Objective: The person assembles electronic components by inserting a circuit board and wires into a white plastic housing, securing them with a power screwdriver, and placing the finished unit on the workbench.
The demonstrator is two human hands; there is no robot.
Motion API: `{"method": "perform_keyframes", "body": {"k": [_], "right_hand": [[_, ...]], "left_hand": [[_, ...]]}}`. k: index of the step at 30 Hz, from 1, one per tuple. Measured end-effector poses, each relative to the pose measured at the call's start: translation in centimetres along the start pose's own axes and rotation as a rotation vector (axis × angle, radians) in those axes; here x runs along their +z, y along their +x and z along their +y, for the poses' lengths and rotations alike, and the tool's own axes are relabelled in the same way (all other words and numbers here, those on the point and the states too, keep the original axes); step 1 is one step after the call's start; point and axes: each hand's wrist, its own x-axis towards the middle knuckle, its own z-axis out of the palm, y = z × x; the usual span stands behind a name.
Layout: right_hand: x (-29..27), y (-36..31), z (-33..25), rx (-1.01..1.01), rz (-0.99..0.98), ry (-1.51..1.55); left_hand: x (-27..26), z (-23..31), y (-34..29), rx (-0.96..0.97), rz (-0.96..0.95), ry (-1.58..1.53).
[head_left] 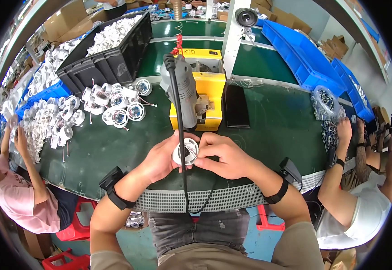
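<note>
One round white part [191,150] is held over the near middle of the tabletop [268,135], cradled in the curled left hand [159,157]. The right hand [225,157] brings thumb and forefinger together at its right side, seemingly pinching something thin, too small to name. This looks like close handwork on the part's open face; the next move likely calls for a steady left hold and light right fingertips. A black cord [185,186] crosses in front, covering a strip of the part, and fingers hide its underside. Beyond stands a yellow machine [211,96]; to its left, piled white parts [119,101] overlap, too crowded to count.
</note>
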Motion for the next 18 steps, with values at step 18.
{"method": "perform_keyframes", "body": {"k": [18], "right_hand": [[0.9,0.1,-1.8,-0.103,0.047,-0.566]], "left_hand": [[-0.4,-0.5,0.3,-0.264,0.017,0.29]]}}
